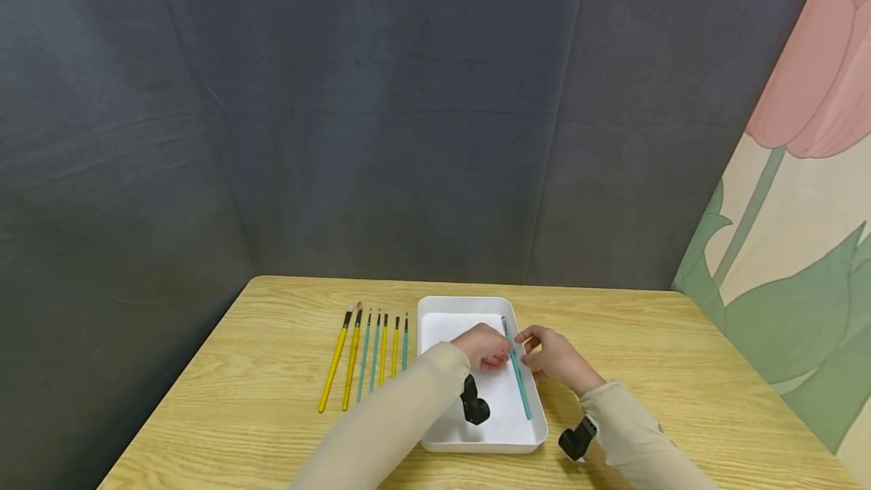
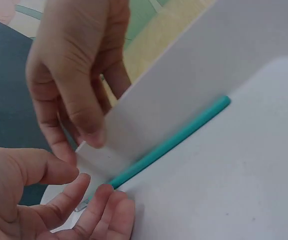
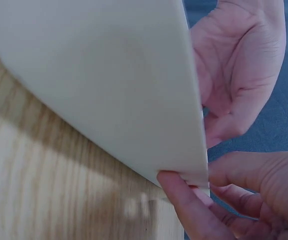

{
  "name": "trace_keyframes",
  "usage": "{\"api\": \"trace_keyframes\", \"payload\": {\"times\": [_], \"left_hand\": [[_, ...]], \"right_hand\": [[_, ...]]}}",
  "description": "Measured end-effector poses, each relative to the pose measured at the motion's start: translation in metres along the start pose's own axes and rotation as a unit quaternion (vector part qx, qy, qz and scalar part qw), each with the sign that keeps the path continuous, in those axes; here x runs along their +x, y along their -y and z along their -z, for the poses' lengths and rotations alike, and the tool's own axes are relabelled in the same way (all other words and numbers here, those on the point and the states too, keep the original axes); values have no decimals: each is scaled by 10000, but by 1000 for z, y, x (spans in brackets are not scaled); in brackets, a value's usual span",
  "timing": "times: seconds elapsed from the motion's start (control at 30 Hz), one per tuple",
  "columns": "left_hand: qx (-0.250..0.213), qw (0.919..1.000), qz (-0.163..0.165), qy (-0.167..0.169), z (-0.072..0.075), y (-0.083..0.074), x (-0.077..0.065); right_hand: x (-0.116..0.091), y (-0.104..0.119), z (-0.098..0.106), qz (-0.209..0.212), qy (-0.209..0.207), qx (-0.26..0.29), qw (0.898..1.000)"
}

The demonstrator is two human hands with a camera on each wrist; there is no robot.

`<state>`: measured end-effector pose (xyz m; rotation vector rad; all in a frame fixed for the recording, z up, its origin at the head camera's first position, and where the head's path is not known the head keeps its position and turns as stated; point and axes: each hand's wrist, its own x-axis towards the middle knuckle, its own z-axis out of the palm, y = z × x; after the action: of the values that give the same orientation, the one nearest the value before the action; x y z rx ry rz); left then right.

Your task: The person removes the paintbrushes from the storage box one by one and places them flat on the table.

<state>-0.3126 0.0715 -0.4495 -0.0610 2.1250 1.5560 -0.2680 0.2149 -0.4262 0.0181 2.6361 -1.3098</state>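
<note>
A white tray stands on the table, and a teal paintbrush lies in it along the right wall. My left hand is inside the tray by that brush. Its loosely bent fingers are at the bristle end in the left wrist view and partly hide it; thumb and forefinger have nothing visible between them. With my right hand I grip the tray's right wall, thumb on the inner side and fingers on the outer face. The right wrist view shows this wall from outside.
Left of the tray, several yellow paintbrushes and teal paintbrushes lie in a row, bristles toward the back. My left sleeve crosses the tray's near left side. A dark curtain hangs behind the wooden table.
</note>
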Motion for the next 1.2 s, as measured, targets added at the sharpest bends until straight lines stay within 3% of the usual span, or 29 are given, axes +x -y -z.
{"api": "trace_keyframes", "payload": {"times": [0.13, 0.27, 0.7, 1.2], "left_hand": [[-208, 9998, -13, 22, -2, -5, -17], [-275, 9996, -7, 13, -5, -7, -24], [251, 9982, -229, -498, -14, -3, -14], [1133, 9894, -393, -824, -16, -5, -17]], "right_hand": [[1, -1, 0, 6, -17, 8, 10000], [1, -1, 0, 37, -26, -36, 10000], [1, 0, 1, 70, 34, 9, 10000], [-1, 1, 0, 101, 7, 48, 9999]]}}
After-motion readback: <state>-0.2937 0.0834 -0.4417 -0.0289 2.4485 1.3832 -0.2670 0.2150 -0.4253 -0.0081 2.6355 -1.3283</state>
